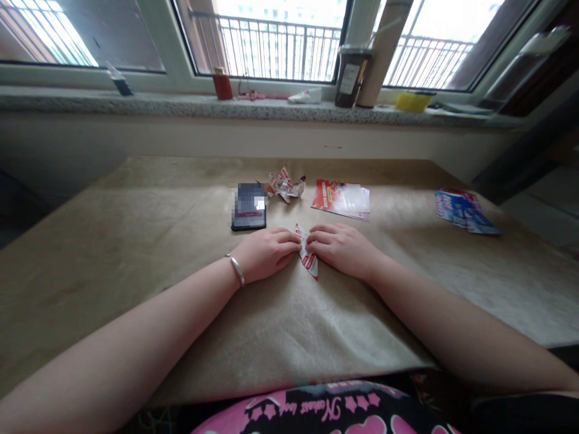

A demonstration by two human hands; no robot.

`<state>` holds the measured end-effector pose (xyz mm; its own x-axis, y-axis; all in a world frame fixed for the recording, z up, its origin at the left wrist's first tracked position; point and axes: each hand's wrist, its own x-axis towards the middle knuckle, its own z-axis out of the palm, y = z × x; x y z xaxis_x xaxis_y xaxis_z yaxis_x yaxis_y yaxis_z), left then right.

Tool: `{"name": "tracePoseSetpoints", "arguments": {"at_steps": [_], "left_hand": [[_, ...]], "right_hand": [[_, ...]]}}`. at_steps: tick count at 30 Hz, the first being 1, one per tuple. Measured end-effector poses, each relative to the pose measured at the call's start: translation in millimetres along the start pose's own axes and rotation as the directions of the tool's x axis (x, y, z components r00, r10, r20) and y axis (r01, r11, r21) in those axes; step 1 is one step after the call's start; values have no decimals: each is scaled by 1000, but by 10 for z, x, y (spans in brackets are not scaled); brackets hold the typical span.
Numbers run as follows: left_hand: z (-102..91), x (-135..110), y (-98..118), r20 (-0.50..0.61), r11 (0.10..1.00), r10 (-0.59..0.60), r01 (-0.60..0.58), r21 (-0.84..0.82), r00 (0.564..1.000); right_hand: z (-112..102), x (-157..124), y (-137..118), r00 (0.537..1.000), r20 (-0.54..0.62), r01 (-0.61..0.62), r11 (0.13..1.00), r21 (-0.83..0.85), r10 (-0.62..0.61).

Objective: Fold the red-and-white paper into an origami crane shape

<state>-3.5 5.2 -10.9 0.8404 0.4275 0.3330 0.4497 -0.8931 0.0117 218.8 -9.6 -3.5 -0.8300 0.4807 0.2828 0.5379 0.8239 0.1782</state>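
Observation:
Between my hands a small folded piece of printed paper (309,260), white with red lettering, lies on the table, its long pointed shape running toward me. My left hand (270,252), with a silver bangle at the wrist, has its fingertips pressed on the paper's left edge. From the other side my right hand (338,246) grips the paper's upper right part with bent fingers. Just beyond them sits a folded paper shape (286,185) with several points, in similar red and white print. A phone (250,208), its screen partly blurred, lies beyond my left hand.
Red and white printed sheets (339,199) lie beyond my right hand. Farther right is a fan of blue printed leaflets (465,212). A brown cover spreads over the table (113,253). On the stone windowsill (176,108) stand a red container (222,84) and a dark jar (351,78).

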Motion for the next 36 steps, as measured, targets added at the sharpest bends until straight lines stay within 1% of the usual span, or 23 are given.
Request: {"name": "tracePoseSetpoints", "arguments": {"at_steps": [2,6,12,17,21,25,28,32,36], "left_hand": [[-5,6,3,14,1000,11,-10,-8,1000],[-14,10,-3,21,1000,11,-10,-14,1000],[-19,11,-17,7,999,24,-24,-22,1000],[-37,23,8,20,1000,16,-16,-3,1000],[-40,31,22,12,1000,5,-5,-11,1000],[-33,30,21,15,1000,-5,5,-30,1000],[-29,29,15,25,999,-5,6,-35,1000],[-34,28,7,38,999,-3,4,-36,999],[-40,34,7,47,999,0,2,-34,999]], "right_hand": [[-2,4,1,1000,3,13,1000,-3,-13],[0,5,11,1000,-1,3,1000,1,-3],[6,5,27,999,-43,16,997,75,-13],[-1,18,7,1000,-27,18,996,88,-15],[37,12,16,996,-59,-49,983,177,60],[88,0,48,987,-81,-107,941,320,140],[118,-8,67,978,-84,-144,912,384,190],[164,-10,82,961,-98,-182,857,483,259],[212,3,84,949,-104,-187,795,577,299]]}}
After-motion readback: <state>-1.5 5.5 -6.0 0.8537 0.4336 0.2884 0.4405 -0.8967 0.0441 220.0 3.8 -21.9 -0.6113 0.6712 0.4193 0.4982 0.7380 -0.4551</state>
